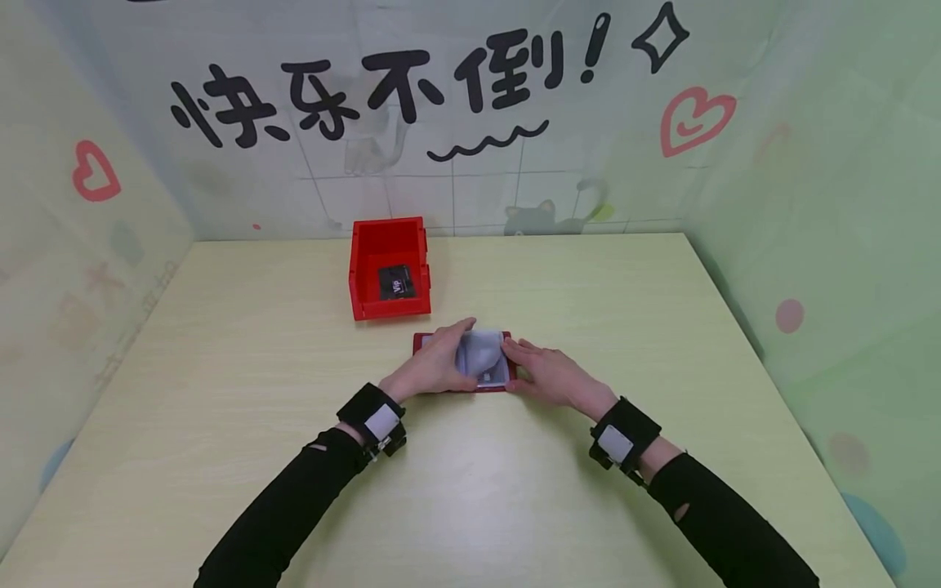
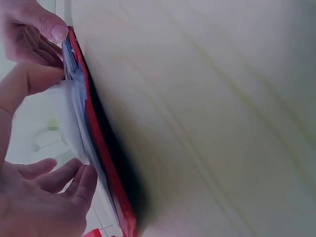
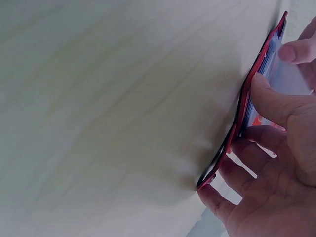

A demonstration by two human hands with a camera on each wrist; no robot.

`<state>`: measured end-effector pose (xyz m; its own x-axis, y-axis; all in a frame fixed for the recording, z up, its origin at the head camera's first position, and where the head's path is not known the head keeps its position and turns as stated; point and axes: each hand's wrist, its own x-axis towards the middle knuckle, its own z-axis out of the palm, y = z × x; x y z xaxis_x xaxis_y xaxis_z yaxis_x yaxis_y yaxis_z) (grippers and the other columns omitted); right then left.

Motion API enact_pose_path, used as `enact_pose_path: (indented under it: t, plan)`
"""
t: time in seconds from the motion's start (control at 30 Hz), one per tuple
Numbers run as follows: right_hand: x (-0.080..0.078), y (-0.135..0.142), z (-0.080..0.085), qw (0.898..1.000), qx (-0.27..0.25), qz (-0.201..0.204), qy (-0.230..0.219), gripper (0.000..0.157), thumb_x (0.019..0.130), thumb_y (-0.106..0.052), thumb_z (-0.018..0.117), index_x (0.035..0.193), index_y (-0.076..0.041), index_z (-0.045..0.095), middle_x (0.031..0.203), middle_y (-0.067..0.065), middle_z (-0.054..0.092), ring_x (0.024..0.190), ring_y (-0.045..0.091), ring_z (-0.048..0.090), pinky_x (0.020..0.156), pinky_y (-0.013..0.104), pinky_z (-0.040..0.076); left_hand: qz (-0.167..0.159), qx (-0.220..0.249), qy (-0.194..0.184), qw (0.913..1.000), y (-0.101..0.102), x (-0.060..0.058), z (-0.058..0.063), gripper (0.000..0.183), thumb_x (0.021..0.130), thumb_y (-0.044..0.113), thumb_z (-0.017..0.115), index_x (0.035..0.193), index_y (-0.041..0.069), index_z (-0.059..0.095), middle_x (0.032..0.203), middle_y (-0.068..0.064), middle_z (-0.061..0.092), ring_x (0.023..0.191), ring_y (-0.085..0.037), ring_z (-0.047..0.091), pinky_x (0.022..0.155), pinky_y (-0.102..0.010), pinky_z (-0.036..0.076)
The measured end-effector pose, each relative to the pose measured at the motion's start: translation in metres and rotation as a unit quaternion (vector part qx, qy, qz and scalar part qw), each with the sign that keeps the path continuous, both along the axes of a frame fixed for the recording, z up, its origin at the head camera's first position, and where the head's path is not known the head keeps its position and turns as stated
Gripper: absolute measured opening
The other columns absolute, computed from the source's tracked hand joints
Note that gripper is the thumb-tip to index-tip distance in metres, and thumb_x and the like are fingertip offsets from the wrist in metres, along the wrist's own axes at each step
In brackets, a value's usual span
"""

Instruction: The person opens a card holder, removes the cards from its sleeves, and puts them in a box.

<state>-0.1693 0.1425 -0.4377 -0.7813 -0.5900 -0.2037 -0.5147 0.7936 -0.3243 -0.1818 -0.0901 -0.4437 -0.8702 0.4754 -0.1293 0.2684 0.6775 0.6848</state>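
Note:
A red card holder lies spread on the table, with a stack of clear plastic sleeves inside it. My left hand holds a lifted, bent sleeve between thumb and fingers, over the holder's left half. At the right end, my right hand grips the holder's edge; in the right wrist view its thumb presses the near side and its fingers reach the far side. Edge-on in the left wrist view, the red cover shows below the whitish sleeves. Part of the holder is hidden by the hands.
Behind the holder, slightly left, stands a red bin with a black card marked "Vip" in it. The pale wooden table meets printed cloth walls at the back and both sides.

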Motion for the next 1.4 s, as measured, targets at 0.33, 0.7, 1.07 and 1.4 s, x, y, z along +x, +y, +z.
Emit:
enact_pose_path:
  t: [0.33,0.7,1.07,1.4]
  plan:
    - [0.0,-0.003,0.003,1.0,0.005,-0.01,-0.003,0.07,0.099,-0.033,0.063,0.155,-0.002,0.034,0.159,0.022,0.038,0.147,0.038,0.039,0.113,0.052,0.042,0.1,0.074,0.033,0.9917,-0.006,0.007,0.0,0.077,0.09,0.002,0.063,0.156,0.0,0.023,0.152,-0.027,0.045,0.13,-0.038,0.053,0.11,-0.051,0.046]
    - [0.001,-0.005,0.005,1.0,0.015,-0.01,-0.002,0.07,0.099,-0.033,0.063,0.155,-0.002,0.034,0.158,0.023,0.038,0.147,0.038,0.039,0.113,0.051,0.043,0.169,0.036,0.037,0.9842,-0.017,0.014,0.003,0.075,0.089,0.005,0.07,0.153,0.001,0.03,0.15,-0.022,0.047,0.128,-0.036,0.051,0.114,-0.055,0.042]
    - [-0.001,-0.006,0.002,1.0,0.019,-0.011,-0.001,0.07,0.099,-0.033,0.063,0.155,-0.002,0.034,0.16,0.021,0.037,0.148,0.037,0.038,0.113,0.051,0.043,0.174,-0.059,0.112,0.9765,-0.019,0.016,0.001,0.07,0.084,0.013,0.079,0.143,0.002,0.043,0.14,-0.02,0.042,0.122,-0.036,0.048,0.103,-0.05,0.049]
    - [-0.005,-0.008,0.005,0.999,0.015,-0.026,-0.03,0.07,0.099,-0.04,0.061,0.155,-0.005,0.037,0.161,0.018,0.036,0.148,0.036,0.039,0.117,0.049,0.039,0.069,-0.03,0.059,0.9954,-0.009,0.014,-0.001,0.04,0.09,-0.005,0.063,0.13,-0.001,0.06,0.123,-0.016,0.058,0.111,-0.027,0.055,0.102,-0.041,0.052]
